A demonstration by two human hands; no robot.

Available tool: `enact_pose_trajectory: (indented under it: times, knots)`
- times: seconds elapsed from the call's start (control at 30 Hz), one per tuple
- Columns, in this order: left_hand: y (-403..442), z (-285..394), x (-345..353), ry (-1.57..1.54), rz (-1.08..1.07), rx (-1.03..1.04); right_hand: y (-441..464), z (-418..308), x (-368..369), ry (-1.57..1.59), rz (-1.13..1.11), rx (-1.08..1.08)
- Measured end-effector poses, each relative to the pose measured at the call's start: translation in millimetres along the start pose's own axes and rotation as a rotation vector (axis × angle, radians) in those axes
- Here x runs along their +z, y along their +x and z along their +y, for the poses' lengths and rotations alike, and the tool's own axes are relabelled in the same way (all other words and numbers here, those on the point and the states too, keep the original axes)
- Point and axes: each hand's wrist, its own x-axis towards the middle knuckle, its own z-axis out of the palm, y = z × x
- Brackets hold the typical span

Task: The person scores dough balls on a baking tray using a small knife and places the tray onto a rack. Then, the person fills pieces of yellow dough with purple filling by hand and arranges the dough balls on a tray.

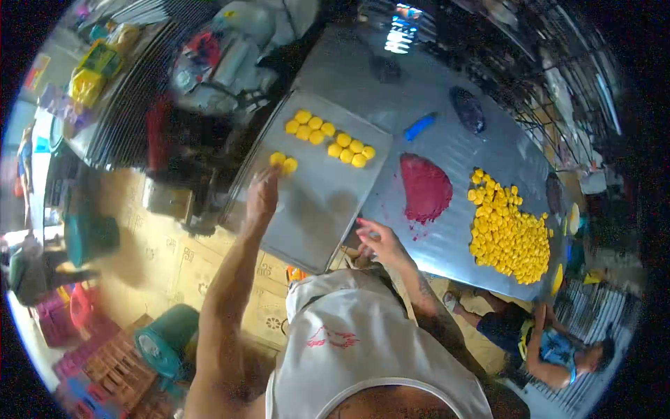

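On a metal tray (307,202) lie several round yellow pieces (315,130) in rows near its far side. My left hand (264,190) is over the tray's left part, its fingertips at two more yellow pieces (284,163); whether it grips one is hard to see. My right hand (380,241) is beside the tray's near right corner, fingers apart, nothing in it, with red on a fingertip. To the right, a flat red mass (424,188) with crumbs rests on the metal table (377,84). Farther right is a heap of small yellow pieces (506,234).
A blue tool (420,126) and a dark oval item (467,109) lie on the table. Another person (551,349) is at the lower right. A green drum (165,342) stands on the floor at left, near stacked crates (108,363). Machinery (230,63) stands beyond the tray.
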Motion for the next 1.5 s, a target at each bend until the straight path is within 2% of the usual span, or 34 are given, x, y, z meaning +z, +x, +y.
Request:
enact_pose_trajectory:
  times: [0.07,0.1,0.17,0.27,0.33,0.37,0.43,0.5,0.53,0.57,0.63,0.67,0.73,0.8,0.87,0.9,0.97,1.07,1.17,1.37,1.5]
  knots:
    - [-8.3,-9.9,0.5,0.053,-0.199,0.038,-6.3,13.0,-14.8,-0.076,0.037,-0.008]
    - [-11.6,-11.2,-0.3,0.061,-0.217,0.119,-6.7,12.9,-23.3,-0.147,0.040,0.002]
    - [-25.2,-26.8,-0.5,0.132,-0.302,0.254,-6.8,6.6,-32.4,-0.087,0.126,0.041]
    - [-26.5,-12.7,-4.9,0.205,-0.381,0.205,5.1,-12.6,-41.9,0.000,0.224,0.072]
    - [-19.0,-2.2,-3.7,0.288,-0.369,0.249,29.0,-23.1,-56.3,0.018,0.202,-0.035]
    - [-14.1,2.3,-2.2,0.281,-0.368,0.176,44.3,-31.0,-64.4,0.066,0.237,-0.043]
    - [-8.2,11.3,-6.2,0.289,-0.362,0.100,78.1,-53.7,-90.2,0.012,0.257,-0.220]
    - [-2.2,27.2,-20.2,-0.007,-0.241,-0.454,119.6,-80.0,-122.4,0.119,0.286,-0.328]
    - [-7.0,39.3,-26.2,0.005,-0.241,-0.458,140.9,-93.5,-140.9,0.063,0.330,-0.396]
    - [-19.1,53.9,-33.7,-0.089,-0.079,-0.555,160.5,-105.4,-159.8,0.009,0.376,-0.458]
    - [-61.8,67.5,-42.0,-0.144,0.105,-0.628,202.7,-138.2,-199.0,0.051,0.387,-0.509]
    - [-96.7,65.8,-45.3,-0.102,0.123,-0.606,232.5,-159.9,-221.0,-0.015,0.468,-0.562]
    - [-189.5,71.8,-55.6,-0.023,0.059,-0.767,297.2,-188.3,-256.1,-0.174,0.616,-0.601]
    - [-240.1,99.0,-60.6,-0.113,0.125,-0.891,353.6,-193.1,-284.4,-0.280,0.686,-0.581]
    - [-294.4,107.9,-52.7,-0.389,0.488,-1.300,400.2,-198.8,-306.7,-0.534,0.760,-0.898]
    - [-325.7,112.4,-51.6,-0.452,0.497,-1.380,391.5,-211.5,-302.4,-0.536,0.754,-0.903]
    - [-372.6,126.8,-52.9,-0.531,0.454,-1.537,345.9,-252.4,-279.5,-0.404,0.590,-0.694]
    - [-396.6,149.9,-42.4,-0.518,0.227,-1.685,306.3,-284.2,-264.0,-0.487,0.487,-0.588]
    - [-398.6,160.6,-29.7,-0.495,0.094,-1.733,328.7,-272.7,-268.4,-0.502,0.541,-0.619]
    - [-391.9,166.2,-25.2,-0.477,0.047,-1.722,359.4,-255.5,-282.1,-0.574,0.634,-0.728]
    - [-388.2,168.9,-26.1,-0.480,0.038,-1.710,362.4,-259.1,-285.2,-0.611,0.657,-0.721]
